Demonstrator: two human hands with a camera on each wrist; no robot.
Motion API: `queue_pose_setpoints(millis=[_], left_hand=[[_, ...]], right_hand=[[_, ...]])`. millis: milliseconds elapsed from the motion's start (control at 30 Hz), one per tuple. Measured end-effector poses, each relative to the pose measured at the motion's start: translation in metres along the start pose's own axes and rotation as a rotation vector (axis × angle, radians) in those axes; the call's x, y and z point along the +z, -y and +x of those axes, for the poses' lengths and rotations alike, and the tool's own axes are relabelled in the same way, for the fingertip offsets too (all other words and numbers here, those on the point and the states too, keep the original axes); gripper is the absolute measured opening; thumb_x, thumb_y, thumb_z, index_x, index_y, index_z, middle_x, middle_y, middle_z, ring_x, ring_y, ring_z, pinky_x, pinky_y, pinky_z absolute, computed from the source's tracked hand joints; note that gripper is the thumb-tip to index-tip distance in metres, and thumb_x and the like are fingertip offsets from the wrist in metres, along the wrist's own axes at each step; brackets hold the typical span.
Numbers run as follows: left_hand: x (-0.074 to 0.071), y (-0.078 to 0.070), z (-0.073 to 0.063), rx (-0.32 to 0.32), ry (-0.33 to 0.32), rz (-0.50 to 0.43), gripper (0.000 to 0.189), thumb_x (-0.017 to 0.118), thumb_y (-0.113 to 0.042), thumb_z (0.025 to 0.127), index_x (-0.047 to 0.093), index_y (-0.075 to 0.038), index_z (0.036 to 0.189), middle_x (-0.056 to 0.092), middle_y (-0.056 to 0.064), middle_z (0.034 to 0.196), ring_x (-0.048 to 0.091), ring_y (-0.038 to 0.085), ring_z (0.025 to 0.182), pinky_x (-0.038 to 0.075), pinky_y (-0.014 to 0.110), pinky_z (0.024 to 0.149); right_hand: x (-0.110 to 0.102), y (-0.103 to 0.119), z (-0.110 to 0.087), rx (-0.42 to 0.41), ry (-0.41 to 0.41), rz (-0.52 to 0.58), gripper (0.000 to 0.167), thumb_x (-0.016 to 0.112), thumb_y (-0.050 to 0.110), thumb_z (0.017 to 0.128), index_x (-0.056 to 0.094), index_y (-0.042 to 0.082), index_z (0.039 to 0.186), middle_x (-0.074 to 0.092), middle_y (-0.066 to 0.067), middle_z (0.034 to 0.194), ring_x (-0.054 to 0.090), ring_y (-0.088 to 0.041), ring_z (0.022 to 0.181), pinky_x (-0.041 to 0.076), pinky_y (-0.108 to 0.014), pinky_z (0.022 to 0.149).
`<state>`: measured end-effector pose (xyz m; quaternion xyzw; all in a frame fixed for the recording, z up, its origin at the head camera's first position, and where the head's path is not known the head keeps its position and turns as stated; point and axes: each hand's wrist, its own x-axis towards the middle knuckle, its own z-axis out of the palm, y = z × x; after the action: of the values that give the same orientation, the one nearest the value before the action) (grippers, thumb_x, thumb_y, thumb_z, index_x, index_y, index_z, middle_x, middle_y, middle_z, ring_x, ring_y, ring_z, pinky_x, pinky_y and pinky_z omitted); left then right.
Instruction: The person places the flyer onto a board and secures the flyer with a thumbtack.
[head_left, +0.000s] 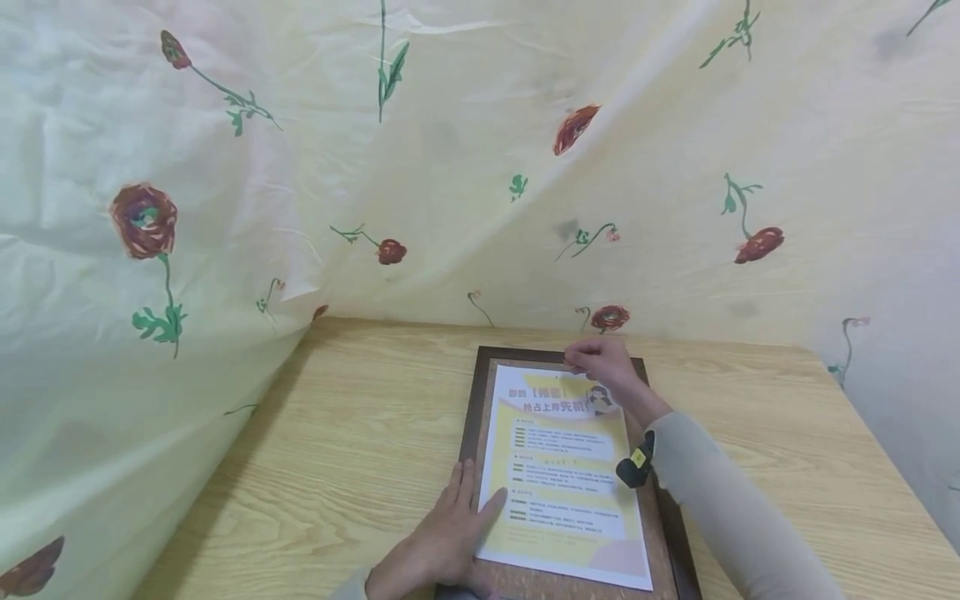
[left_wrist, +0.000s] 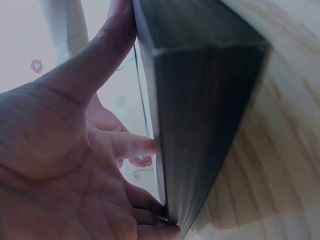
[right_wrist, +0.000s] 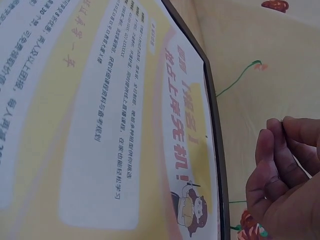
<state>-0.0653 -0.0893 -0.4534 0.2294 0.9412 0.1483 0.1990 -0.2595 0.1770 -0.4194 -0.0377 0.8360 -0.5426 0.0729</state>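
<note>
A yellow and white printed poster (head_left: 562,483) lies on a cork board (head_left: 495,575) with a dark wooden frame (head_left: 468,433). My left hand (head_left: 442,533) rests at the left side, its fingers extended on the frame and its thumb on the poster's edge. Over the top right of the frame is my right hand (head_left: 603,362). Thumb and forefinger of the right hand meet around a tiny dark object (right_wrist: 282,122), too small to identify. A small dark dot (right_wrist: 206,136) marks the poster near its top edge.
The board lies on a light wood-grain table (head_left: 360,433). A flower-printed cloth (head_left: 450,167) hangs behind the table and along its left side. A black device with a yellow label (head_left: 636,465) is strapped to the right wrist.
</note>
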Motion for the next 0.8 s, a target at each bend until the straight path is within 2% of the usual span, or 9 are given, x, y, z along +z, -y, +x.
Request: queue_pose_setpoints(millis=[300,800], left_hand=[[-0.001,-0.001,-0.001,0.021,-0.014,0.006,0.127,0.089,-0.057,0.045,0.037,-0.014,0.153,0.006,0.039,0.155,0.004,0.056,0.142,0.026,0.062,0.109],[0.001,0.002,-0.001,0.027,-0.024,-0.001,0.127,0.088,-0.060,0.047,0.037,-0.014,0.154,0.004,0.038,0.155,0.004,0.056,0.142,0.028,0.063,0.107]], right_hand=[[0.002,-0.005,0.002,0.023,-0.005,-0.004,0.031,0.059,0.014,0.100,0.063,-0.005,0.124,0.070,-0.016,0.110,0.067,-0.025,0.096,0.050,-0.043,0.088],[0.009,-0.014,0.009,0.030,0.030,-0.031,0.032,0.059,0.016,0.101,0.063,-0.005,0.124,0.067,-0.018,0.118,0.065,-0.030,0.102,0.049,-0.040,0.085]])
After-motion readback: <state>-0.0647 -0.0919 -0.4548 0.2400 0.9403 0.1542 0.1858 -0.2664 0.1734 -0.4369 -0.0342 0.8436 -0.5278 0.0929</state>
